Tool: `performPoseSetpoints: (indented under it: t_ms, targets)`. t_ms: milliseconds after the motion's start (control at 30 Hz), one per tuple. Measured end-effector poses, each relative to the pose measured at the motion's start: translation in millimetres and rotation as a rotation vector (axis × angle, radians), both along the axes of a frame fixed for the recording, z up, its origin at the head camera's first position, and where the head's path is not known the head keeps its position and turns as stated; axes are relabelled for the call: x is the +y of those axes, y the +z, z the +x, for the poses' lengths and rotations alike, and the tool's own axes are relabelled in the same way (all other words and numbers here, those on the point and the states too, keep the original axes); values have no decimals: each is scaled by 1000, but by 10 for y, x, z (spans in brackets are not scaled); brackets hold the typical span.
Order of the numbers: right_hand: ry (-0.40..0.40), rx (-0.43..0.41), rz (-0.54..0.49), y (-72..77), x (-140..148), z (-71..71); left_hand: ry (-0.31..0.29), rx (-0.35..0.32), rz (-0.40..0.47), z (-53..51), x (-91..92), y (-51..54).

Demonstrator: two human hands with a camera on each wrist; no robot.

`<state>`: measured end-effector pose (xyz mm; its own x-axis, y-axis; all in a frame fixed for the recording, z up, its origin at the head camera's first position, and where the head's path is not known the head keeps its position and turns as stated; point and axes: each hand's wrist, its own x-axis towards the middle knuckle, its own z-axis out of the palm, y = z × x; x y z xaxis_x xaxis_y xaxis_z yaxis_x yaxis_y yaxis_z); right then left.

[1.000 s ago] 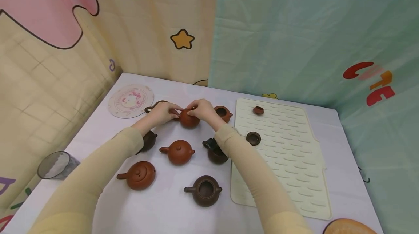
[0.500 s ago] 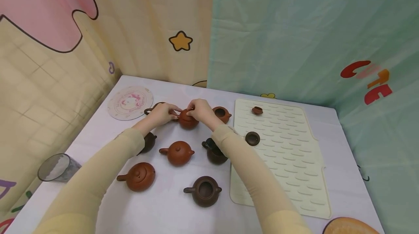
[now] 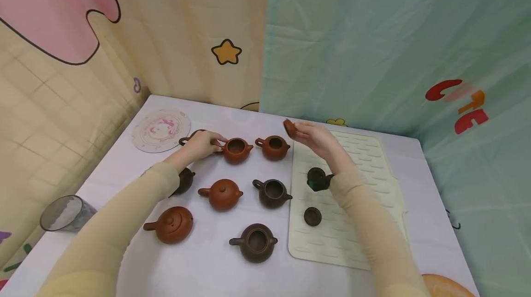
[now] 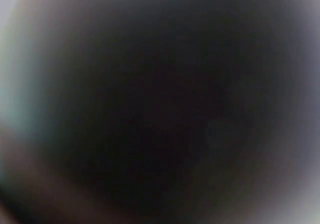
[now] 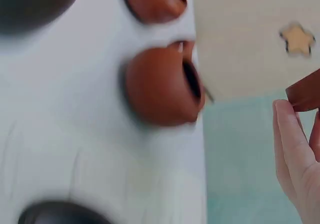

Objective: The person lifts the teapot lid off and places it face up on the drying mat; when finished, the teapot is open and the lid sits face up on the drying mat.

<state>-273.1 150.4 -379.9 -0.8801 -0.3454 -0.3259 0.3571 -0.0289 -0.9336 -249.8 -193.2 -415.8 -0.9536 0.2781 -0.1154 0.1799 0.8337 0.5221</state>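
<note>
My left hand (image 3: 200, 145) pinches the handle of a reddish clay teapot (image 3: 236, 156), which stands lidless near the back of the table. Above the mat's far left corner, my right hand (image 3: 317, 139) holds a small reddish teapot lid (image 3: 289, 127), tilted on edge. The right wrist view also catches this lid (image 5: 306, 91) at the fingertips. Close by stands another lidless reddish teapot (image 3: 274, 150). The left wrist view is too dark and blurred to read. Behind the left hand, a dark teapot (image 3: 195, 136) is partly hidden.
A cream ridged mat (image 3: 352, 251) at right bears a dark lid (image 3: 313, 216) and another dark lid (image 3: 316, 174). Lidless dark teapots (image 3: 272, 200) and lidded reddish ones (image 3: 224, 198) stand nearer. A round plate (image 3: 161, 131) lies back left; a glass (image 3: 68, 214) lies front left.
My right hand has lifted the lid off the reddish teapot and carried it right, toward the mat. The teapot's opening now shows. My left hand stays at the handle.
</note>
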Motion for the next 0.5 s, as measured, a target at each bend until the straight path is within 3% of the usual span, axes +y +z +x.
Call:
performPoseSetpoints:
  t_ms: [133,267,367,500]
  targets:
    - [-193,-200,-264,-161,662,96,2,1,1,2,7,2]
    - [-390,-378,-479,-342,1125,184,5,-8,-2,2,-2,1]
    - [-435,-395,-494,-447,1303,221,2,-12,0,9,-3,13]
    - [-372,-299,-263,-541,1401,221,-7,-4,-4,7,7,15]
